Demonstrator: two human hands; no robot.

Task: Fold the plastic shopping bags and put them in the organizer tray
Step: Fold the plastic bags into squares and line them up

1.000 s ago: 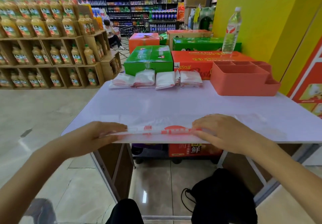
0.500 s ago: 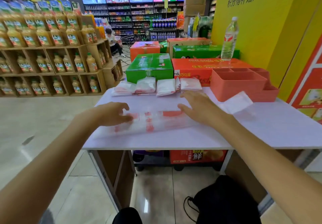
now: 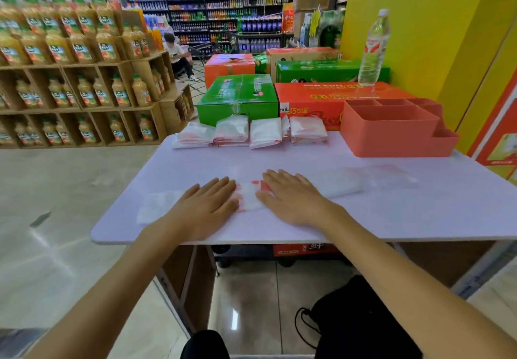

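Note:
A white plastic shopping bag (image 3: 338, 184) with red print lies as a long flat strip across the pale table (image 3: 419, 213). My left hand (image 3: 208, 205) presses flat on its left part, fingers straight. My right hand (image 3: 291, 196) lies flat on its middle, close beside the left. The bag's right end (image 3: 391, 175) is loose and see-through. Several folded bags (image 3: 251, 132) sit in a row at the table's far edge. The coral organizer tray (image 3: 391, 132) stands at the back right, nothing visible inside it.
Green (image 3: 237, 98) and orange (image 3: 330, 95) cartons stand behind the table, a water bottle (image 3: 375, 48) on one. Juice shelves (image 3: 78, 79) fill the left. A yellow wall (image 3: 433, 37) is to the right. A black bag (image 3: 361, 319) lies on the floor under the table.
The bag was lifted from the table's near edge, folded over lengthwise and laid flatter. Both hands went from pinching its edge to pressing flat on it, side by side.

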